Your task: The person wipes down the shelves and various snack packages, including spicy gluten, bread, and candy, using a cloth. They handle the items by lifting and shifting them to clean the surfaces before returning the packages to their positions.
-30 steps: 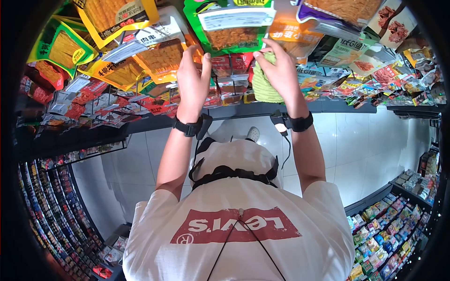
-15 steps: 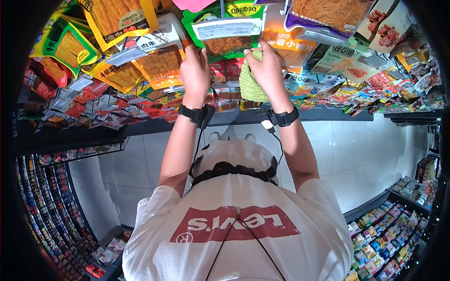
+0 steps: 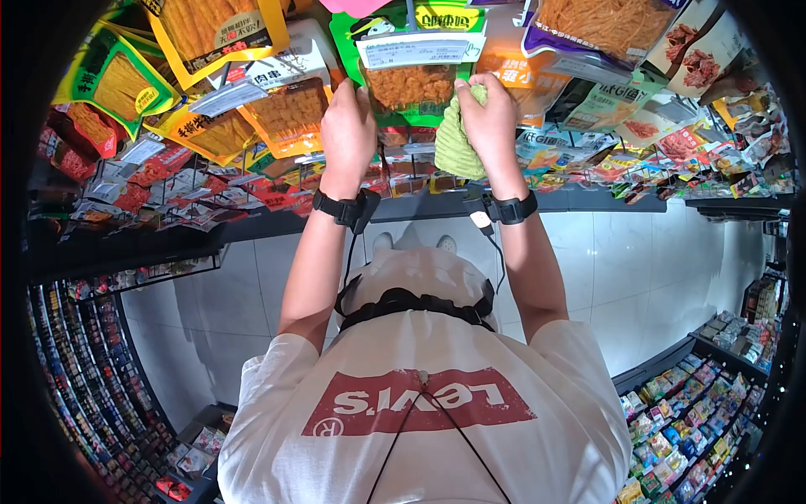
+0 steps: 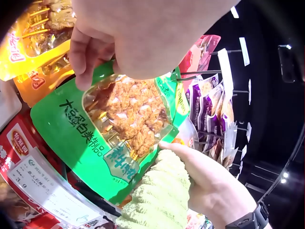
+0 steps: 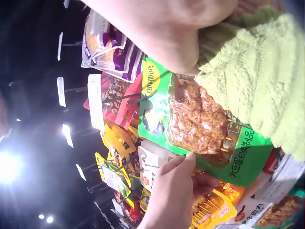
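Note:
A green snack bag (image 3: 411, 88) with a clear window showing browned food pieces hangs at the front of the rack, between my two hands. My left hand (image 3: 348, 133) pinches one side edge, thumb on the front, as the right wrist view shows. On the opposite edge is my right hand (image 3: 491, 126), its thumb tip at the bag's side in the left wrist view. That same hand grips a light green ribbed cloth (image 3: 457, 144), which hangs down beside the bag. A white price label (image 3: 416, 52) covers part of the bag's upper front in the head view.
Orange-and-white skewer bags (image 3: 290, 109) hang left of the green bag, and a purple-edged bag (image 3: 596, 34) hangs to the right. Metal hooks with label holders stick out from the rack. Behind the person are tiled floor (image 3: 630, 269) and more stocked shelves (image 3: 697, 420).
The hands first shifted left with the cloth, then the right came slightly back. Left fingers have curled in at the bag's edge. More of the bag's window shows below the label.

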Tool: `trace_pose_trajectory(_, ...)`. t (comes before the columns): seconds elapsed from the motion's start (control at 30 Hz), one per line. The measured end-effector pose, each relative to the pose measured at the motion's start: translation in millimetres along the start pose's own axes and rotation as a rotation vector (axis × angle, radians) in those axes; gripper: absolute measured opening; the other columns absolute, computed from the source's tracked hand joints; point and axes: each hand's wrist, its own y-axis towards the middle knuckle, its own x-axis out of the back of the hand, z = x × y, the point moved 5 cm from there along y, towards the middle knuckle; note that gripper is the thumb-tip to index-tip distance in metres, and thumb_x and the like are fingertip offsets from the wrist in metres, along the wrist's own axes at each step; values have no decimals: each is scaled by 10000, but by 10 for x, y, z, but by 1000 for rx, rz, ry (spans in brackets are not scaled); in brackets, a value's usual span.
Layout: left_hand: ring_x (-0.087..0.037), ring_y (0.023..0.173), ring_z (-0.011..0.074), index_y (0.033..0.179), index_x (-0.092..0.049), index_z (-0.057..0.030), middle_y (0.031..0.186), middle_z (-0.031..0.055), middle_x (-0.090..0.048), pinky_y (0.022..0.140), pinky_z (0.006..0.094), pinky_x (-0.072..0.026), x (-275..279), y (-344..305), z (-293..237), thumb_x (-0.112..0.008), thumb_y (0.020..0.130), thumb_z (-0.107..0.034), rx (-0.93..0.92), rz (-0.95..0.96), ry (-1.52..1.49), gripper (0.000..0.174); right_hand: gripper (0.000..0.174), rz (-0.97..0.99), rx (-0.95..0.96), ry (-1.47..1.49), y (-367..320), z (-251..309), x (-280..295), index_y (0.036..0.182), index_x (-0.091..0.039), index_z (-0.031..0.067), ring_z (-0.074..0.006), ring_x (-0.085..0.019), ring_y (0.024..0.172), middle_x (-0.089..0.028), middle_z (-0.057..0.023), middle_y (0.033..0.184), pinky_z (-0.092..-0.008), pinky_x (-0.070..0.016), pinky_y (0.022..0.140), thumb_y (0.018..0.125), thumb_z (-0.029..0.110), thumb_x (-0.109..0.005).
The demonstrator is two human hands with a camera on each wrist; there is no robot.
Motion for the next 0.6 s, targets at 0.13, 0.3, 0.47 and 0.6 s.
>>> trace_pose_trajectory(0.13, -689, 924, 548, 1050, -608, 23, 971, 320, -704, 775, 618, -540, 19, 21, 9, -604, 1104, -172, -4, 54, 20, 202, 304, 1, 3, -15, -18, 50, 38, 1094, -731, -1, -482, -760, 892, -761, -288, 910, -504, -582, 773, 988, 277, -795)
trace_pose_trajectory(0.3, -688, 874, 529, 1133, -640, 49, 931, 311, -704, 753, 572, -524, 55, -20, -4, -609, 1107, -171, 6, 49, 34, 223, 320, 24, -18, -27, -48, 76, 81, 1090, -737, -20, -474, -766, 908, -764, -295, 926, -492, -589, 796, 975, 272, -798)
trace_pose_trajectory(0.47, -701, 894, 535, 1138, -631, 41, 975, 317, -718, 780, 599, -543, 56, -10, -18, -606, 1114, -223, 60, 63, -24, 266, 317, 8, 41, 15, -49, 78, 72, 1106, -734, -24, -472, -765, 951, -775, -292, 978, -500, -589, 854, 978, 260, -792)
trace_pose_trajectory(0.6, -721, 865, 493, 1251, -645, 66, 975, 313, -735, 760, 566, -557, 80, -32, -33, -641, 1099, -250, 89, 54, -51, 351, 305, -27, 79, 30, -95, 32, 131, 1110, -732, -18, -470, -765, 957, -782, -279, 989, -496, -588, 864, 986, 255, -785)
